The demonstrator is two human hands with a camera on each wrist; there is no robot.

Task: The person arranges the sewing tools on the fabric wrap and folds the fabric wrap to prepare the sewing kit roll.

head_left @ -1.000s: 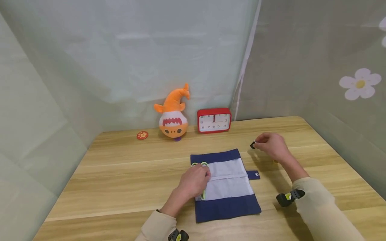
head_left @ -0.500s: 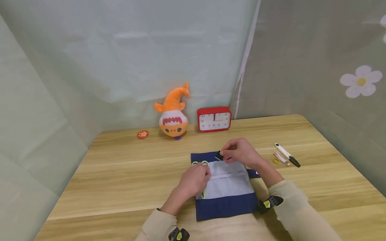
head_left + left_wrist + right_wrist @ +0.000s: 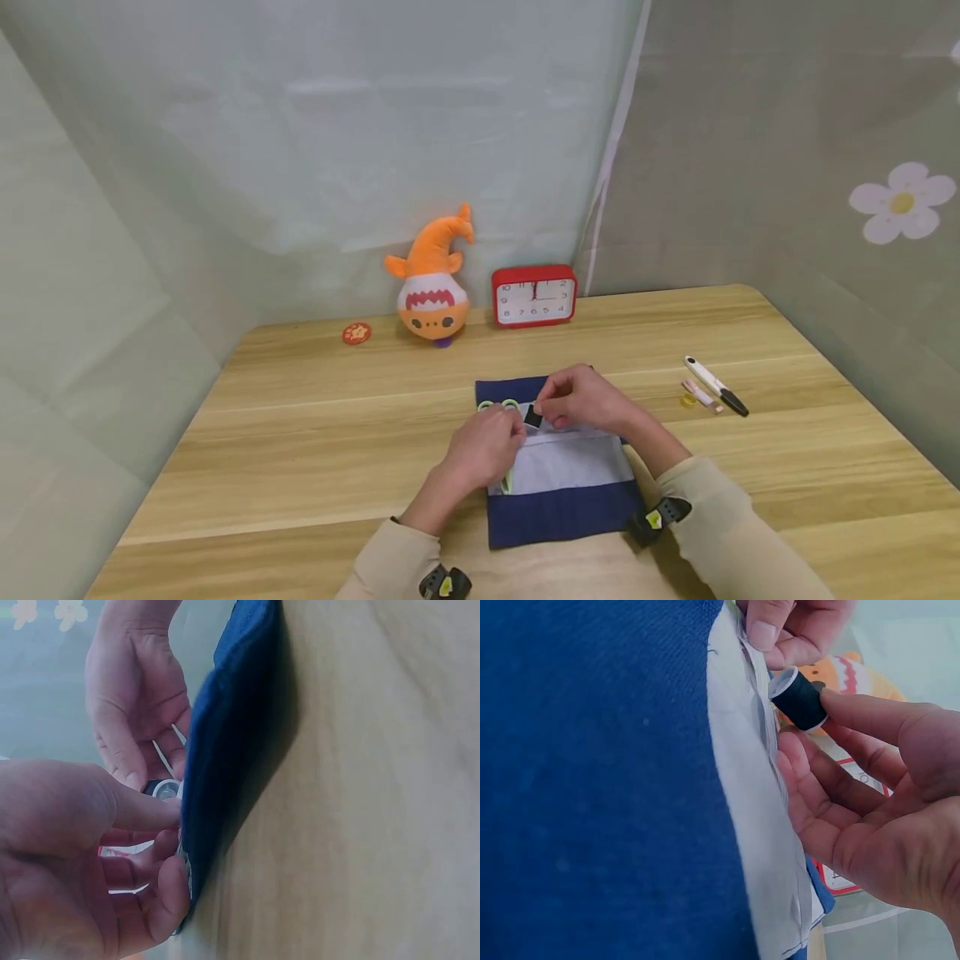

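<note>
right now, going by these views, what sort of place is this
Probably an indoor tabletop work corner, perhaps staged for small sewing-kit handling: a wood-grain table stands before pale hanging sheeting, and a spool of dark thread is held at an open navy cloth case.

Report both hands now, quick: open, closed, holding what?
Left hand: closed, fingers curled, pinching the navy pouch at its pale inner side.
Right hand: closed, holding the black thread spool between thumb and fingers.
</note>
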